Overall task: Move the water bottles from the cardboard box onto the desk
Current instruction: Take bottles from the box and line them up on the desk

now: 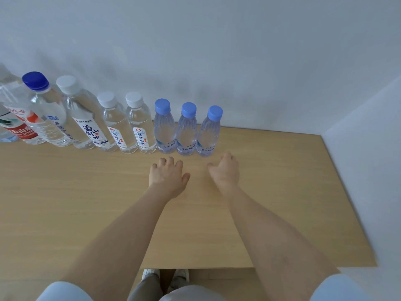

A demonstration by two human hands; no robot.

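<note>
surface: light wood-look surface (86, 192), runs off the left side of the view, and its right end sits close to the side wall (368, 170)
room: plain pale back wall (217, 51) right behind it, basically a bare corner
water bottles: a row of water bottles (141, 127) stands upright along the far edge by the back wall, packed close together, with three blue-capped bottles (187, 131) at the right end
left hand: left hand (168, 175) is palm down, just near of the blue-capped bottles, fingers loosely spread with nothing in them
right hand: right hand (225, 170) is beside it, near the rightmost bottle, fingers relaxed and a bit curled, holding nothing
hard to tell: can't say if either hand actually touches the surface
cut off: the red-label bottle (21, 129) at far left and whatever's beyond it are clipped by the frame
half hidden: shoes (180, 275) poke out under the near edge
</note>
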